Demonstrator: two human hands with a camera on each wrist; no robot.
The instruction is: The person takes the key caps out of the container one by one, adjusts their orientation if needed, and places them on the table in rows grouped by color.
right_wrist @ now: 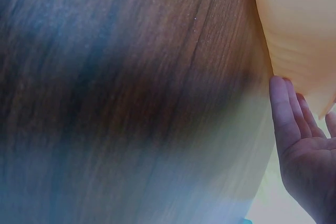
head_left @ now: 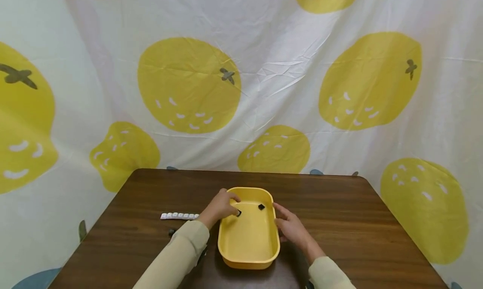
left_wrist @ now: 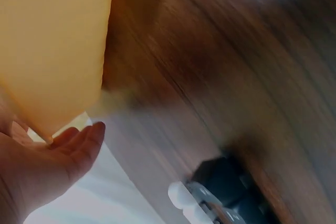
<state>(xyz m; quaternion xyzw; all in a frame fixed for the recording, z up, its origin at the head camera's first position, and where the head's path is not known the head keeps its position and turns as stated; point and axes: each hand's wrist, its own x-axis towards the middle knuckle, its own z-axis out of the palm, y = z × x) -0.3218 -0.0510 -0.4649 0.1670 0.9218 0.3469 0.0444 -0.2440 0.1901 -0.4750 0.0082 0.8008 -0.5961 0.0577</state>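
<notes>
A deep yellow tray (head_left: 249, 241) stands on the dark wooden table between both hands. My left hand (head_left: 220, 205) reaches over its left rim, index finger and thumb spread apart. A small black piece (head_left: 239, 213), like a keycap, lies right by the thumb tip; whether they touch is unclear. Further right in the tray is another small black piece (head_left: 261, 207). My right hand (head_left: 292, 228) rests against the outer right wall. From the right wrist, its straight fingers (right_wrist: 286, 108) lie along the tray's side, the thumb near the rim.
Left of the tray lies a row of white keycap-like pieces (head_left: 177, 216). A small black thing (head_left: 172, 232) sits near the left sleeve. The left wrist view has a dark block (left_wrist: 223, 182) beside white pieces. A lemon-print curtain (head_left: 264, 92) hangs behind the table (head_left: 347, 222).
</notes>
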